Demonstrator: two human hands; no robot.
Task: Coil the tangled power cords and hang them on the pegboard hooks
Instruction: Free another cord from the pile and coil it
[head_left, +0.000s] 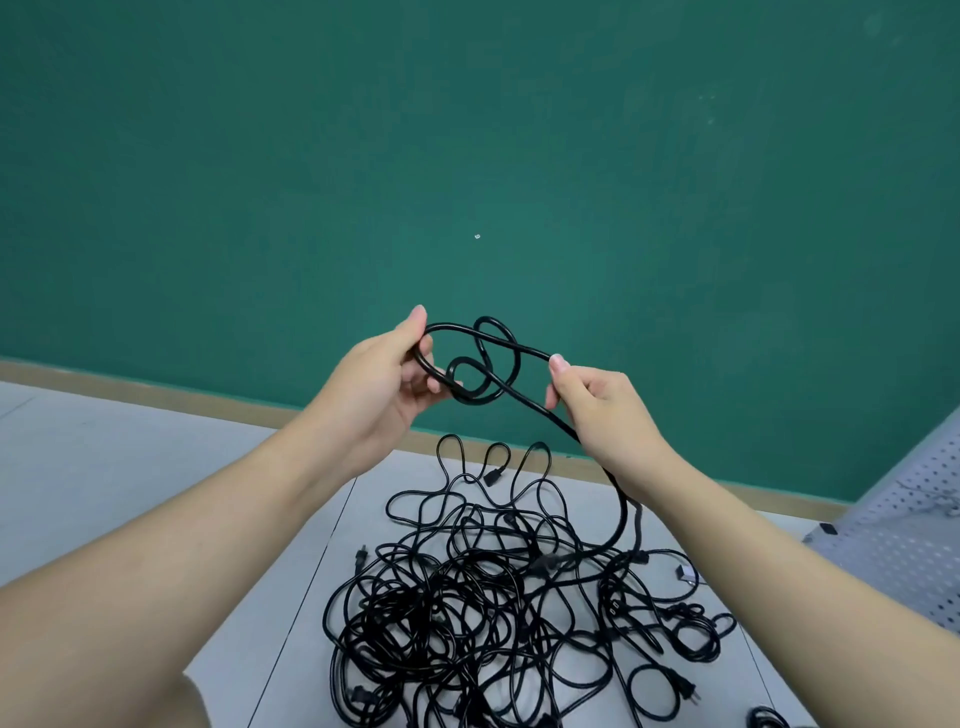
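Step in hand: freeing one cord (485, 364) from the heap; no neat coil formed yet, only a few twisted loops held up before the green wall (467, 130).
Left hand (382, 382): raised at about 11 o'clock from the heap, grip curled round the left end of the loops, thumb on top.
Right hand (605, 410): raised at about 1 o'clock from the heap, grip pinching the same cord at the right end of the loops, between thumb and fingers.
Held cord: stretched between both hands, crossing itself in a knot-like figure; tail dropping from under the right hand down into the heap.
Heap of cords (498, 613): lying on the desk (104, 467) at 6 o'clock below the hands, badly tangled, several plugs showing at the edges; one small separate bundle (763, 719) just visible at about 5 o'clock, cut off by the edge.
Pegboard (898, 540): grey perforated panel at 3 o'clock from the heap, leaning or lying at the desk's right side; no cords seen on it; hooks too small to make out.
Done so far: by the look of it, nothing coiled, nothing hung.
Left to do: nearly all of it: pull this cord clear, wind it, hang it, then repeat for the rest of the heap.
Likely snag: tail caught among the other cords, dragging them up when pulled.
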